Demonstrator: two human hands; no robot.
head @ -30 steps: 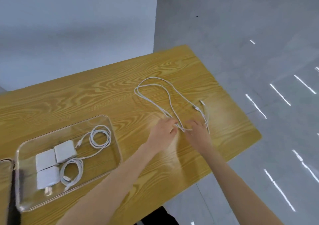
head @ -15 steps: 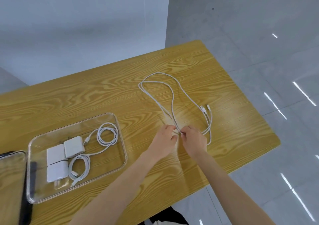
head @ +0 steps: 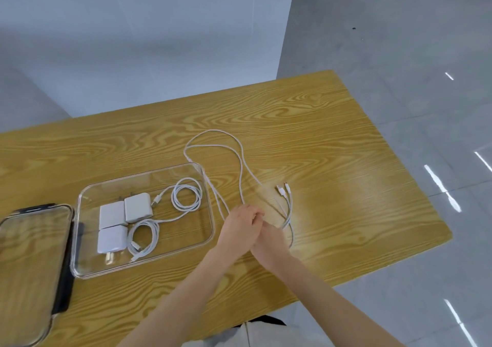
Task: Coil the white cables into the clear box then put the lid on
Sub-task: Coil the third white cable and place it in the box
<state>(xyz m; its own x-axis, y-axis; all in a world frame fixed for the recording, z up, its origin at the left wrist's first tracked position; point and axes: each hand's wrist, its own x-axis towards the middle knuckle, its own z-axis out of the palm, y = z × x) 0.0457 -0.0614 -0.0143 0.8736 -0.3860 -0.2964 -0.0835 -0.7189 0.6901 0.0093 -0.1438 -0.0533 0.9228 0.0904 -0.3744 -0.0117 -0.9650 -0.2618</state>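
Now both gripping loose cable [head: 241,171] just right of box [head: 210,229] — left hand [head: 239,220] over right hand [head: 269,236], pinched on strands. Long loop runs away from grip, w/ plugs right — left hand nearer box.

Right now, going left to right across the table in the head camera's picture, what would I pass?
Clear lid → clear box holding three white chargers and two coiled white cables → the two hands, pressed together on the loose white cable → its plug ends → bare wooden table.
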